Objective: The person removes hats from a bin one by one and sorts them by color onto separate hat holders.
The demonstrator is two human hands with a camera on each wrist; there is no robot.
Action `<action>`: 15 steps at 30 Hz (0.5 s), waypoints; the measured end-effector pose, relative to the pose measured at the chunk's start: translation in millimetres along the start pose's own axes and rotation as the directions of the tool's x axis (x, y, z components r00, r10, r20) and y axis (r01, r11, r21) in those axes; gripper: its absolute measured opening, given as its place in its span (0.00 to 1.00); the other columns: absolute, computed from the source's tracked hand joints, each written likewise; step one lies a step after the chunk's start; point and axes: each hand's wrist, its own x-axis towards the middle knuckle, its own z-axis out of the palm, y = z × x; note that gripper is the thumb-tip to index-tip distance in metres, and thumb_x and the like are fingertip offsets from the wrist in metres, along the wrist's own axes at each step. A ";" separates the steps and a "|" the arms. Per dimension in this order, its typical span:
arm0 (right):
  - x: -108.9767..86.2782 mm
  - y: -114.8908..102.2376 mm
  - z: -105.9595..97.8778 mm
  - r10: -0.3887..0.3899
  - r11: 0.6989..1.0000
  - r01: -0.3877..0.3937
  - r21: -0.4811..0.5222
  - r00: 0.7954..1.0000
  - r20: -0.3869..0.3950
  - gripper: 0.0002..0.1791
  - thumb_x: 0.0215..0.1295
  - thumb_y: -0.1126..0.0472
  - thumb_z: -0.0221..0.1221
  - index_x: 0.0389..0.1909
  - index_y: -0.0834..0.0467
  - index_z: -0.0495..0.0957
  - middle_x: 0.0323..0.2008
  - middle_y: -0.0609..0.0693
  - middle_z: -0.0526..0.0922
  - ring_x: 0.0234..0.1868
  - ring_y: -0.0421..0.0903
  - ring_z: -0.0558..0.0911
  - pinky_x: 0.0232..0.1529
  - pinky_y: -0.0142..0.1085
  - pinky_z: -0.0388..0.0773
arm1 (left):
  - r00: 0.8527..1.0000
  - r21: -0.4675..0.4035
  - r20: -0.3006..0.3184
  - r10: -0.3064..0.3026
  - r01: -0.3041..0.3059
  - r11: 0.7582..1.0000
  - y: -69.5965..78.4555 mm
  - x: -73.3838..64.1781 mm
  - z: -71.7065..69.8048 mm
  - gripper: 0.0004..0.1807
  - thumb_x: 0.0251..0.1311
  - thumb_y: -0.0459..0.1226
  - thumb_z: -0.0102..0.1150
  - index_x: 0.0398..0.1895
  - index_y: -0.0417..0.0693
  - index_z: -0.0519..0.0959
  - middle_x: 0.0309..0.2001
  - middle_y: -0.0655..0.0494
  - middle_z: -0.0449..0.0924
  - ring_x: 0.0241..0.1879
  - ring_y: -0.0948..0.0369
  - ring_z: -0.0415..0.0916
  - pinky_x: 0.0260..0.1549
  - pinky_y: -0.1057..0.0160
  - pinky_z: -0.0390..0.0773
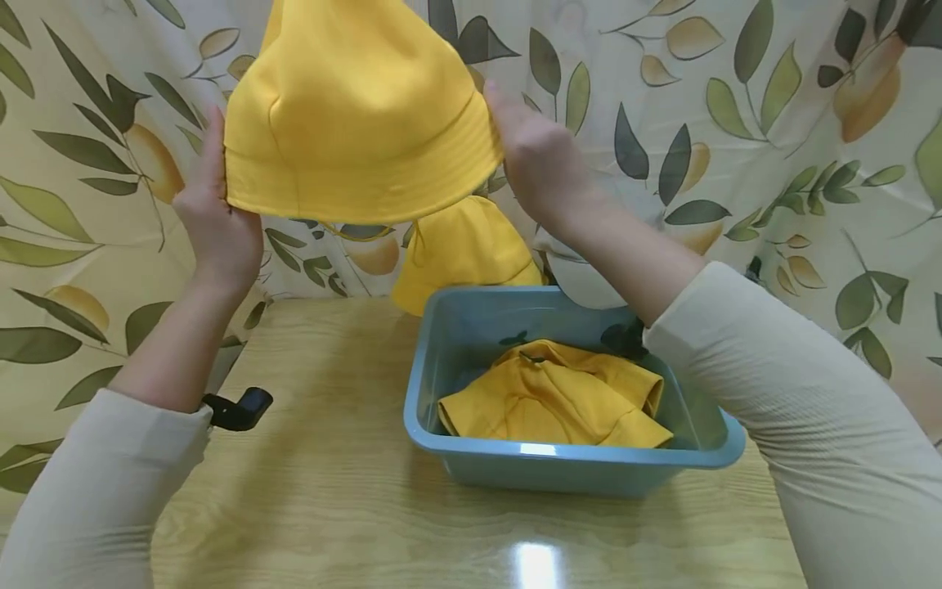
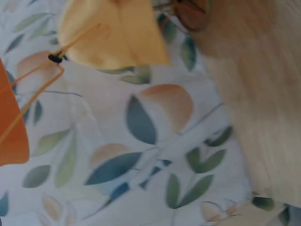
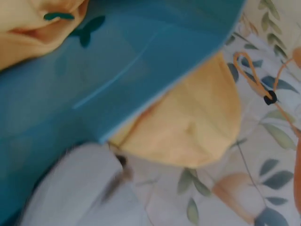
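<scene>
A yellow bucket hat (image 1: 361,114) is held up in front of the curtain, crown upward, its top cut off by the frame edge. My left hand (image 1: 224,221) grips its brim on the left. On the opposite side my right hand (image 1: 540,159) holds the brim, with its fingertips partly hidden. A chin cord with a black toggle (image 2: 55,57) hangs from the hat in the left wrist view. Below, a blue-grey plastic basin (image 1: 545,470) contains crumpled yellow fabric (image 1: 552,393), seemingly another hat, with a small green sprout shape on it.
Another yellow hat (image 1: 471,249) stands behind the basin. Beside it is a white rounded thing (image 1: 585,278), partly covered by my right forearm. The wooden table (image 1: 316,491) reaches back to a leaf-patterned curtain (image 1: 809,204). A black device (image 1: 239,409) sits at my left wrist.
</scene>
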 end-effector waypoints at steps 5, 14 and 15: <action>0.3 -3.3 34.0 0.029 1.000 -0.028 -0.008 0.994 0.103 0.14 0.67 0.70 0.42 0.47 0.71 0.72 0.31 0.63 0.81 0.30 0.56 0.81 0.27 0.43 0.78 | 0.996 0.152 0.017 0.085 -0.087 0.985 -27.4 -14.1 6.5 0.20 0.64 0.35 0.48 0.59 0.39 0.69 0.51 0.48 0.78 0.46 0.59 0.78 0.42 0.63 0.76; -16.9 20.3 66.5 -0.044 0.997 0.061 -0.048 0.953 0.300 0.12 0.66 0.74 0.41 0.44 0.74 0.70 0.29 0.63 0.79 0.28 0.56 0.80 0.25 0.42 0.77 | 0.971 0.185 0.240 0.023 -0.069 0.980 -62.2 -48.3 41.3 0.22 0.68 0.34 0.41 0.64 0.42 0.63 0.59 0.45 0.70 0.50 0.49 0.74 0.46 0.54 0.74; -20.4 26.0 67.9 -0.043 0.995 0.067 -0.073 0.956 0.291 0.11 0.65 0.74 0.42 0.43 0.73 0.71 0.27 0.63 0.78 0.25 0.55 0.79 0.23 0.42 0.76 | 0.969 0.181 0.247 0.024 -0.071 0.981 -64.1 -50.9 47.8 0.22 0.68 0.34 0.41 0.64 0.43 0.63 0.58 0.45 0.71 0.55 0.50 0.71 0.50 0.53 0.72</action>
